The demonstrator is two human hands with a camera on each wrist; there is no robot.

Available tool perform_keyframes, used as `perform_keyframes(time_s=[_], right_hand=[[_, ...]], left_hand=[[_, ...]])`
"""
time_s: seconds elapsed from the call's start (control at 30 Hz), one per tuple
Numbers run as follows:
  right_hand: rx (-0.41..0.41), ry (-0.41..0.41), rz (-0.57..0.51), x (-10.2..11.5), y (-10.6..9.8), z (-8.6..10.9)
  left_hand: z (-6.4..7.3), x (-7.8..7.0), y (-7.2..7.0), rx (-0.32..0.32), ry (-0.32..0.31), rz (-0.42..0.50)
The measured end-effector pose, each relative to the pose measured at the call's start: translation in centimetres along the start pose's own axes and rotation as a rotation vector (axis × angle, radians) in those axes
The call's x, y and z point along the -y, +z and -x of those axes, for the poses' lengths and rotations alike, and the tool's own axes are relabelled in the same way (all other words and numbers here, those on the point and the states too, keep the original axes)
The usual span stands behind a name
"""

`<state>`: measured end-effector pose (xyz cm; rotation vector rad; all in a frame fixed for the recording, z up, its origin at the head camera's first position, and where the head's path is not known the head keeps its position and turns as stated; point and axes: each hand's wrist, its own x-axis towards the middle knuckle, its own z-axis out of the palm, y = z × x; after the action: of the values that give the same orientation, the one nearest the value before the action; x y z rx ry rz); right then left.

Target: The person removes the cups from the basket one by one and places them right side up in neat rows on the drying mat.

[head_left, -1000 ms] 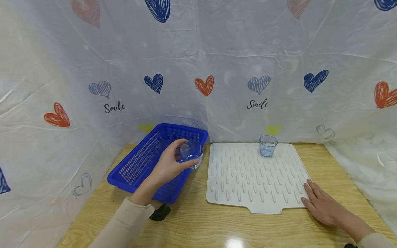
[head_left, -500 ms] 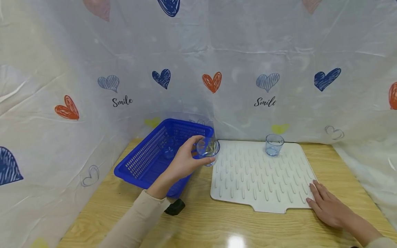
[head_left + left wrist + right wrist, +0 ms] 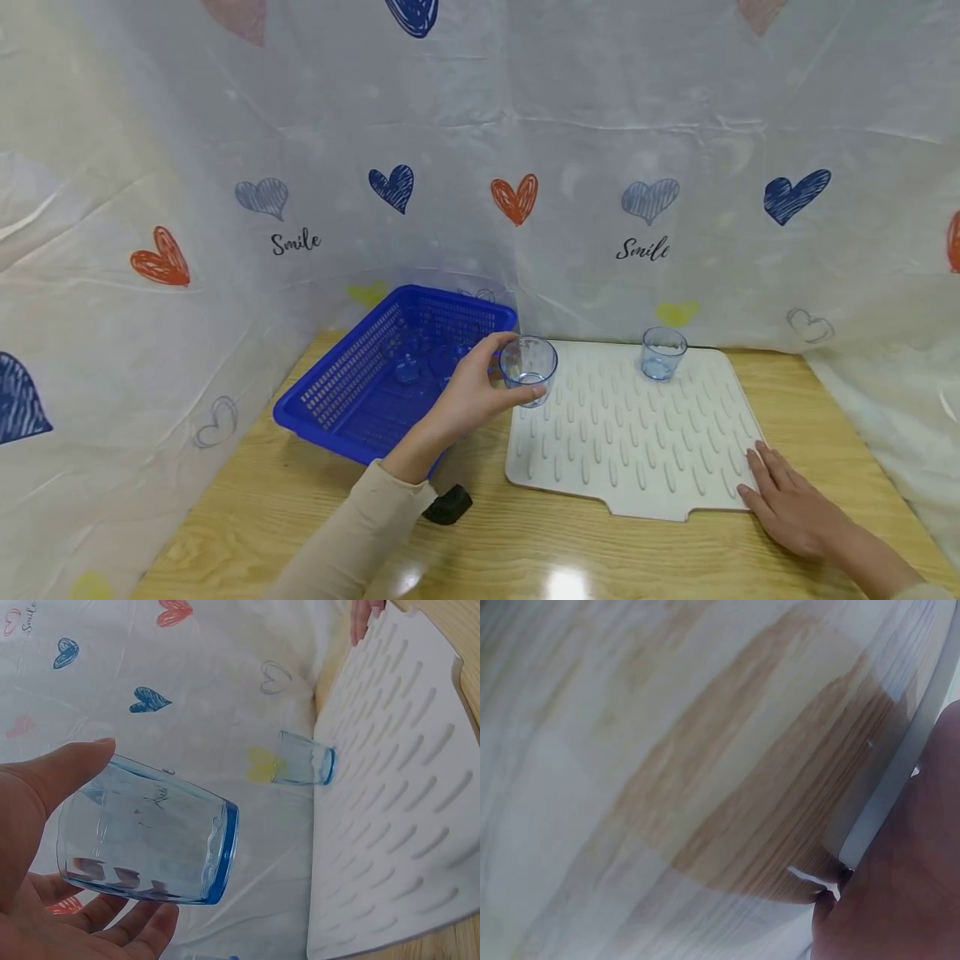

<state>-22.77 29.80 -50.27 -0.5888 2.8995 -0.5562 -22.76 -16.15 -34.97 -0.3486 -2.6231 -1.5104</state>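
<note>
My left hand grips a clear bluish drinking glass by its sides, thumb on one side and fingers on the other. In the head view the glass is upright and overlaps the left edge of the white ridged draining board. The left wrist view shows the held glass with a thicker blue base. A second, similar glass stands at the back of the board. My right hand rests with extended fingers on the board's right front edge; the right wrist view shows part of that hand against the rim.
A blue plastic basket with slotted walls stands left of the board, with more clear glassware inside. The wooden table extends in front. A white sheet printed with hearts hangs behind and at the sides.
My left hand has carried the glass rightward, from over the basket's right side to the draining board's left edge. The right hand stays at the board's edge. The head view has shifted slightly.
</note>
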Motion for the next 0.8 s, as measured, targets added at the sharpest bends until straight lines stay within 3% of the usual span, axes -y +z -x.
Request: perform_keyframes(time_s=[0.27,0.5,0.8], right_hand=[[-0.012,-0.001,0.004,-0.8,-0.2,0.9],[-0.009,-0.004,0.004,-0.5,-0.3,0.3],[-0.118,-0.074,0.054,-0.8,0.7,0.3]], left_hand=[[-0.2,-0.1,2.6,0.014,0.022,0.052],[-1.0,-0.1,3.7,0.014,0.018,0.066],[-2.2,-0.3,5.2,0.047,0.029,0.101]])
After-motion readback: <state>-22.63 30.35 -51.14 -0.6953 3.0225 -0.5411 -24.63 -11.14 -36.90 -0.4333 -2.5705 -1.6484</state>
